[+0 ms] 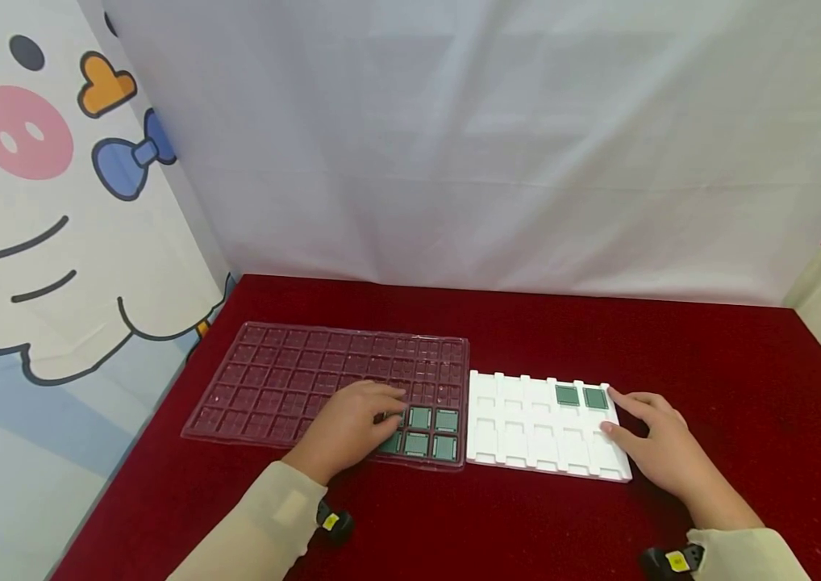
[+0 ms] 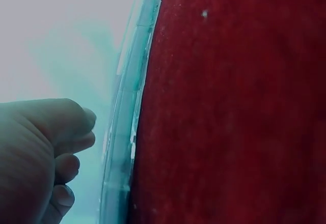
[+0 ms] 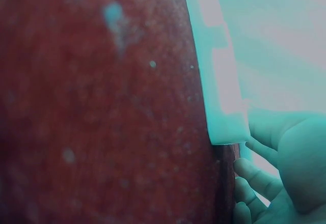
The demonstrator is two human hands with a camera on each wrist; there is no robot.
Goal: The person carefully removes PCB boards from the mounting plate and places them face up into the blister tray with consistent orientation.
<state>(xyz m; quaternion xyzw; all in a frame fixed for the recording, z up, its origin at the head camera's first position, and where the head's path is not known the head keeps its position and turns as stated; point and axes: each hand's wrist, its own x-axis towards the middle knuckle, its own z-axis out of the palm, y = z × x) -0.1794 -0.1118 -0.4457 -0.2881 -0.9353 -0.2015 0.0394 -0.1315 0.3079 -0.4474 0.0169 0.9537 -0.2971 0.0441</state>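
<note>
A clear plastic tray (image 1: 287, 363) with many small pockets lies at the middle left. Several green square chips (image 1: 420, 417) sit in pockets at its near right corner. My left hand (image 1: 352, 424) is over that corner, fingers bent with index and thumb tips apart above the chips; its fingers partly hide some of them. In the left wrist view no chip shows at the fingertips. Beside the clear tray lies a white tray (image 1: 527, 440) with two green chips (image 1: 595, 398) in its far right pockets. My right hand (image 1: 660, 440) holds its right end, thumb on the edge and index finger at the far corner.
Both trays lie on a red cloth-covered table (image 1: 527, 532), their ends nearly touching. A white curtain (image 1: 498, 145) hangs behind the table. A panel with cartoon figures (image 1: 55, 202) stands along the left side.
</note>
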